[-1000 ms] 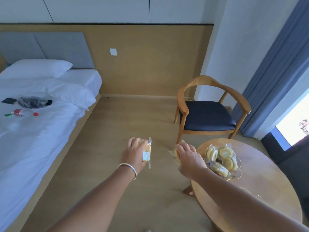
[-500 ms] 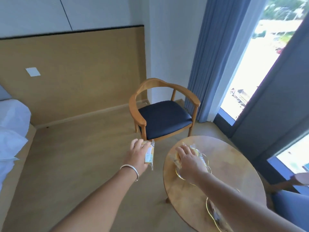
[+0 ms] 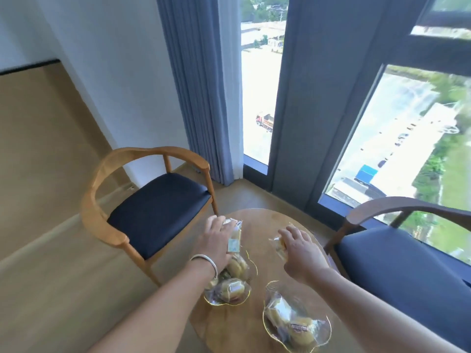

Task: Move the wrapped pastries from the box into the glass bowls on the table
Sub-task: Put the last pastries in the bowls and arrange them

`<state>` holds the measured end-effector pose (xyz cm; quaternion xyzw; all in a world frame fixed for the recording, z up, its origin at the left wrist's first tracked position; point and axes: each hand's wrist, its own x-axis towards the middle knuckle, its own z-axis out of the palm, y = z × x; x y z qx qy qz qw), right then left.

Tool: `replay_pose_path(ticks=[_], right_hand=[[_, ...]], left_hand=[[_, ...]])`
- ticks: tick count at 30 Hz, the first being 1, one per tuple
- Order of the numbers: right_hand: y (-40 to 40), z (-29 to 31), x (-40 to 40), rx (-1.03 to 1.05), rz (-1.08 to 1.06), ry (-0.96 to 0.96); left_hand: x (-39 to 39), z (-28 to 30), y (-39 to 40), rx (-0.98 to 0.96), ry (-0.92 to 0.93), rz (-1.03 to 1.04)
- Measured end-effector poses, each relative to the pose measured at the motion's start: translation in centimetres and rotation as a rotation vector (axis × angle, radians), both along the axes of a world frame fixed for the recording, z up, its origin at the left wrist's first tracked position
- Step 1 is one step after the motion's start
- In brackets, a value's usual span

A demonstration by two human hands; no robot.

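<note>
Pastries in crinkly clear wrap looked light and soft, the film slippery, so a hold across the cake's body seemed safer than one on the loose sealed edge. The left hand [image 3: 215,242] curled its fingers round one wrapped pastry [image 3: 234,238] above the left glass bowl [image 3: 229,284], forearm reaching forward, palm down. The right hand [image 3: 299,248] pinched another pastry [image 3: 279,244] over the round table [image 3: 257,220], wrist slightly bent. The near bowl [image 3: 295,324] already held several. No box was in view.
</note>
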<state>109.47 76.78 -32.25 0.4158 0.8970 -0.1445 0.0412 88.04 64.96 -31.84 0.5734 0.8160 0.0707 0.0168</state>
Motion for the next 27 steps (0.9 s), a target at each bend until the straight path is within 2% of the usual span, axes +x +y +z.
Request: replay_pose_path(ticks=[8,14,27], right_hand=[[1.2,-1.9,8.4,-0.079,-0.267,-0.060],[-0.2,-3.9,11.8,-0.157,-0.423,-0.115],[-1.7,-10.6,10.0,-0.396,-0.439,-0.114]], left_hand=[[5.8,-3.3,7.6,-0.155,-0.041,-0.271],[8.8,-6.1,9.8,-0.220,-0.097,-0.420],[9.7,-13.4,10.6,-0.426,-0.199,-0.564]])
